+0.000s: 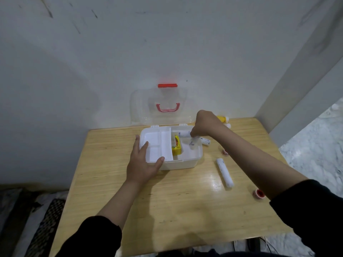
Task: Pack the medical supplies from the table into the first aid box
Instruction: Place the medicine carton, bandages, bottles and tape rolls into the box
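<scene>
The white first aid box (187, 163) stands open on the wooden table, its clear lid (141, 108) leaning against the wall. My left hand (143, 162) grips the box's front left corner, thumb over the rim. My right hand (204, 125) hovers over the box's right compartment, fingers pinched on a small blurred clear packet (194, 143). Inside lie a yellow carton (177, 148) and a white roll (183, 134). On the table to the right rest a long white bandage roll (224, 172), a shorter roll (206, 141), and two red-cored tape rolls (259, 194) (225, 152).
A white insert tray (155, 143) fills the box's left half. Yellow and white bottles (223, 120) stand at the table's back right, behind my right hand. The wall is close behind the box. The table's right edge drops to a marble floor (315, 145).
</scene>
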Motion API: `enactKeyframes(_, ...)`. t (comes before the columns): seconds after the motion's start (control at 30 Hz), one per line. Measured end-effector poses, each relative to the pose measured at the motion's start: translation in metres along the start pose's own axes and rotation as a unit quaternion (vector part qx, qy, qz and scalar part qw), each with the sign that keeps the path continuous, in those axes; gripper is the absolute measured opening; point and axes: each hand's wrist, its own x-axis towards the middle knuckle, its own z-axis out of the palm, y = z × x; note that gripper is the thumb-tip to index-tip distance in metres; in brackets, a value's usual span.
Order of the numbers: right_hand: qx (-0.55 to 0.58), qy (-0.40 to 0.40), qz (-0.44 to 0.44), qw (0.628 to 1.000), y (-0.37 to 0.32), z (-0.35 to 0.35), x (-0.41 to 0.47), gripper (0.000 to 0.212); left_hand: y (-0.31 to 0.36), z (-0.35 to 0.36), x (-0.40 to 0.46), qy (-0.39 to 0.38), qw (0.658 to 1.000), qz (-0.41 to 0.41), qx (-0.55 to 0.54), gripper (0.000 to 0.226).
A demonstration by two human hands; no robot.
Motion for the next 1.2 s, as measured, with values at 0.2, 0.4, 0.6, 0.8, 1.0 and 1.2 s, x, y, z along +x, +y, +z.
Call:
enactKeyframes(0.2,0.001,0.053,-0.013,0.999,-0.002,0.022,0.009,0.022,-0.002,0.000,-0.001,-0.005,1.000,0.001,0.000,0.083)
enactKeyframes(0.4,0.142,0.160,-0.059,0.975,0.023,0.049,0.004,0.041,-0.002,0.001,-0.001,-0.005,1.000,0.000,0.002,0.083)
enactKeyframes(0.6,0.231,0.190,-0.060,0.952,0.036,0.053,0.000,0.033,-0.002,0.002,0.000,-0.005,1.000,0.002,0.002,0.083)
enactKeyframes(0.8,0.157,0.202,-0.109,0.961,0.037,0.051,0.001,0.038,-0.003,0.003,0.000,-0.002,1.000,-0.002,0.014,0.081)
enactKeyframes(1.0,0.110,0.178,-0.152,0.966,0.037,0.057,0.008,0.041,-0.004,0.004,0.001,0.000,1.000,-0.002,0.018,0.081)
enactKeyframes(1.2,0.158,0.205,-0.168,0.951,0.038,0.062,0.011,0.040,-0.004,0.004,0.001,0.001,1.000,0.001,0.023,0.085)
